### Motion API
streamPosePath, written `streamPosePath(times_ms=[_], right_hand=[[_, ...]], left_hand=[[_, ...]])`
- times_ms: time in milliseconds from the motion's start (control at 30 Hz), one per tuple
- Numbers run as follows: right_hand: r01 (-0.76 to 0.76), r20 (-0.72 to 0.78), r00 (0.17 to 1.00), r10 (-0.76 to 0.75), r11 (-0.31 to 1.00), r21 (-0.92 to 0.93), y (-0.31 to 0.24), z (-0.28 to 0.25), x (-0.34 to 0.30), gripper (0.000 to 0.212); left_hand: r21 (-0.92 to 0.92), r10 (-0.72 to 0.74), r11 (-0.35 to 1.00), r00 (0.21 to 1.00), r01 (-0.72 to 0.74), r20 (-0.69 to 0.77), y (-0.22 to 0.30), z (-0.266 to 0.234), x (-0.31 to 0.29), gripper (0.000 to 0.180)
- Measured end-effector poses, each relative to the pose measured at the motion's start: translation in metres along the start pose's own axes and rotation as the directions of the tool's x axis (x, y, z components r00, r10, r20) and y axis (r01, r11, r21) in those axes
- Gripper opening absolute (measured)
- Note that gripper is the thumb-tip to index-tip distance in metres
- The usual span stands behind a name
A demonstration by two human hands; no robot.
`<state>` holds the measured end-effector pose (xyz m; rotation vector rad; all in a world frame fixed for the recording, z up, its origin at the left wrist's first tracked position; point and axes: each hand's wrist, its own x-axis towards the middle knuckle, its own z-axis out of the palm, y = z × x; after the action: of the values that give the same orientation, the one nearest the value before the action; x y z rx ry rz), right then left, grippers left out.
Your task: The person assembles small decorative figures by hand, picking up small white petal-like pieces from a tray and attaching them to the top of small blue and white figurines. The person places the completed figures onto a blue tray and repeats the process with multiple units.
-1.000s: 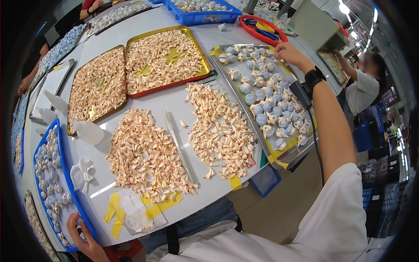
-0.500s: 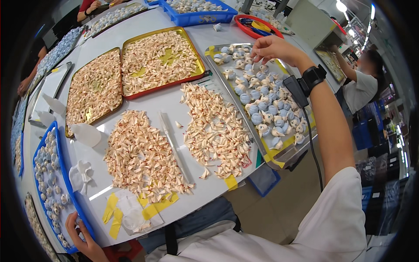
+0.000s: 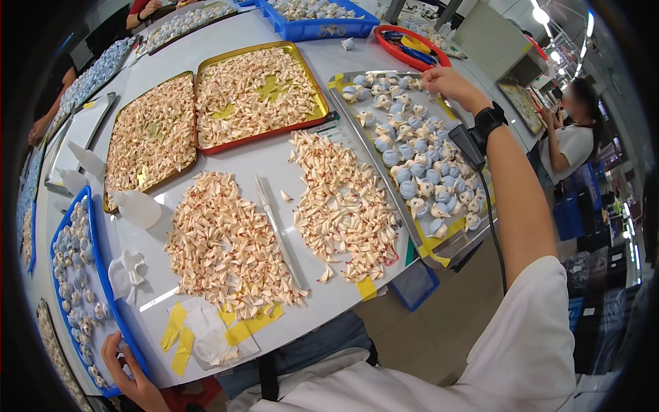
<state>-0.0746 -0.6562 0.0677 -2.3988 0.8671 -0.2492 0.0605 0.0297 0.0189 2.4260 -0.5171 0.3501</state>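
My right hand [image 3: 449,86] is over the far end of a metal tray [image 3: 439,250] filled with small blue-and-white figure pieces [image 3: 419,161]. Its fingers are bent together at the tray's far right, and what they hold, if anything, is hidden. At the lower left, my left hand [image 3: 130,378] is beside the near end of a blue tray [image 3: 113,309] holding similar round pieces [image 3: 79,295]. Its thumb and fingers are curled by the rim, around a small pale piece [image 3: 122,346] only partly visible.
Two heaps of small cream pointed pieces [image 3: 223,240] [image 3: 343,206] flank a clear tube [image 3: 274,230]. Behind are two gold trays [image 3: 319,103] [image 3: 195,161] of the same. White bottles [image 3: 139,208] stand left. A cable [image 3: 495,233] hangs from my right wrist. Co-workers are nearby.
My right hand has moved right across the tray's far end, and its fingers have drawn closer together. My left hand has stayed by the blue tray. The view has shifted slightly.
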Motion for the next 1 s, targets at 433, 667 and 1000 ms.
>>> streamPosePath(times_ms=[433, 667, 1000], right_hand=[[-0.122, 0.289, 0.955, 0.067, 0.977, 0.176, -0.027, -0.004, -0.021, 0.009], [-0.122, 0.300, 0.953, 0.045, 0.962, 0.243, -0.033, -0.001, -0.026, 0.009], [0.005, 0.239, 0.970, -0.039, 0.990, 0.141, -0.057, -0.004, -0.029, 0.011]], left_hand=[[0.004, 0.006, 1.000, 1.000, -0.006, -0.006, 0.001, 0.000, 0.000, 0.019], [-0.009, 0.013, 1.000, 1.000, -0.013, -0.009, -0.001, 0.000, 0.000, 0.019], [-0.019, -0.021, 1.000, 1.000, 0.021, -0.013, 0.002, 0.001, -0.001, 0.019]])
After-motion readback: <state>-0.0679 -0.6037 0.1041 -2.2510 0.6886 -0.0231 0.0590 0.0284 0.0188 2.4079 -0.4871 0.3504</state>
